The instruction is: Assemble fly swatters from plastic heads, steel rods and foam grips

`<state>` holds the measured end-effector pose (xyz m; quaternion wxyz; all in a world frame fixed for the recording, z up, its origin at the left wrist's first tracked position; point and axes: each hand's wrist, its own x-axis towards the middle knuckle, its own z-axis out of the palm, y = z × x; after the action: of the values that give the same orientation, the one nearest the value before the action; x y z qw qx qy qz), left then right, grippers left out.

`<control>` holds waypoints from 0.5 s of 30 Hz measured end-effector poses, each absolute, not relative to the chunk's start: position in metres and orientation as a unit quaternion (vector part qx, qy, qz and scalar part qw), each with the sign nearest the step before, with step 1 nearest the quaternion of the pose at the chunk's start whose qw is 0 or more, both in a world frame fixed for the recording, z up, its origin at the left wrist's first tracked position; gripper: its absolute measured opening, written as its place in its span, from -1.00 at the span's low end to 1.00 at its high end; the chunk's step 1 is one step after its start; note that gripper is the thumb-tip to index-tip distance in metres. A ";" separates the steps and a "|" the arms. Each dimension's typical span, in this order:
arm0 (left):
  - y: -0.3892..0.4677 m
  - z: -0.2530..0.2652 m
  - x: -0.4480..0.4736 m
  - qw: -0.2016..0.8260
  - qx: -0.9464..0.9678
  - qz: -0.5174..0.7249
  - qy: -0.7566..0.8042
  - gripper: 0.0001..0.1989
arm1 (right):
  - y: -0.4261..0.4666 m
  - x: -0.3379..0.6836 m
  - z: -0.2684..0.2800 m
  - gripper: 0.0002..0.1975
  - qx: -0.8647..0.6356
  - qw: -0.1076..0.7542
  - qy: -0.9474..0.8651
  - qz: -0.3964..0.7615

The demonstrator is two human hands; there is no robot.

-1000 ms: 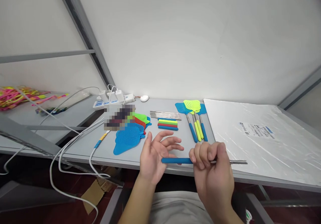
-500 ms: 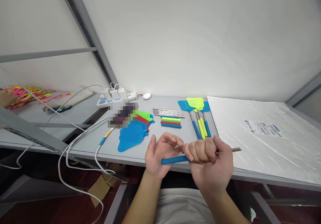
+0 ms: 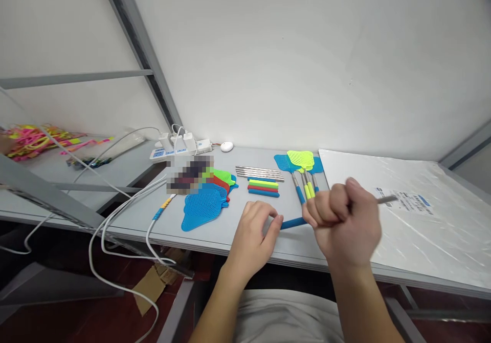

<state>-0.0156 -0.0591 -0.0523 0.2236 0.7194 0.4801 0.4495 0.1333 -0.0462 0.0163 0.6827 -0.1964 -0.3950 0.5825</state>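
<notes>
My right hand (image 3: 347,220) is closed in a fist around a blue fly swatter handle (image 3: 293,223). A thin metal rod (image 3: 387,199) sticks out past the thumb side of that fist. My left hand (image 3: 255,235) is curled, thumb and fingertips together at the handle's free end, which they hide. Beyond my hands lie loose grip sleeves (image 3: 263,188) in yellow, green, red and blue, with several metal rods (image 3: 260,173) behind them. Blue, red and green swatter heads (image 3: 205,207) overlap to the left. Swatters with handles attached (image 3: 303,171) lie to the right.
A white wrapped sheet (image 3: 406,230) with a label covers the right side of the table. A power strip (image 3: 169,153) with plugs and white cables (image 3: 115,225) is at left. Beyond a metal frame, colourful strips (image 3: 42,141) lie near another person's hand.
My right hand has moved up and to the right with the handle and rod. My left hand has turned from open, palm up, to curled at the handle's end.
</notes>
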 end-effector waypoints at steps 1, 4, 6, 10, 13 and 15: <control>-0.058 -0.053 -0.017 0.231 0.715 0.453 0.481 -0.84 | -0.040 0.130 0.015 -0.49 -0.222 0.670 -0.410 0.577; -0.056 -0.057 -0.019 0.286 0.666 0.493 0.482 -0.81 | -0.022 0.120 0.007 -0.49 -0.284 0.621 -0.461 0.566; -0.057 -0.057 -0.017 0.326 0.612 0.543 0.474 -0.80 | -0.014 0.115 0.002 -0.49 -0.307 0.582 -0.490 0.572; -0.058 -0.034 -0.009 0.332 0.570 0.618 0.428 -0.77 | -0.011 0.109 -0.003 -0.47 -0.325 0.554 -0.513 0.569; -0.052 -0.001 -0.001 0.266 0.646 0.601 0.387 -0.73 | -0.014 0.107 -0.004 -0.49 -0.338 0.543 -0.545 0.543; -0.045 0.018 0.006 0.235 0.700 0.562 0.373 -0.75 | -0.014 0.108 -0.005 -0.55 -0.351 0.538 -0.593 0.485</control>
<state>0.0064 -0.0448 0.0182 0.2345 0.6998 0.3730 0.5622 0.1076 -0.0143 -0.0046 0.5378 -0.3514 -0.5931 0.4853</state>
